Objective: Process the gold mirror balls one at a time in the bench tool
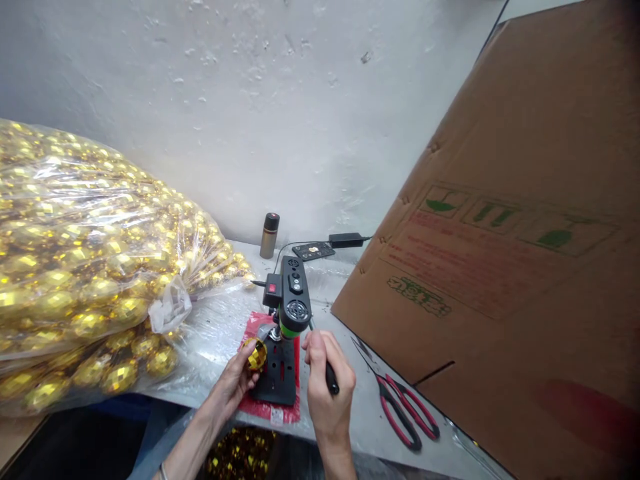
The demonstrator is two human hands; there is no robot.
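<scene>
My left hand (237,375) has its fingers closed around a shiny gold mirrored ball (257,355). The ball sits beside the lower end of a small black bench machine (296,288), which looks like a mini drill press with a green band and a red switch. My right hand (328,383) is wrapped around a black handle (332,379); a thin rod runs from near that fist toward the machine's right side. Beneath the machine is a black slotted base plate (283,393) on red plastic wrap (277,415). The contact between ball and machine is partly hidden.
A large clear bag of gold balls (100,267) fills the left. Red-and-black scissors (407,410) lie to the right, beside a big cardboard box (490,267). Behind stand a bottle (269,235), a dark phone-like slab (313,251) and a power adapter (346,239). Gold pieces (240,453) show below the table edge.
</scene>
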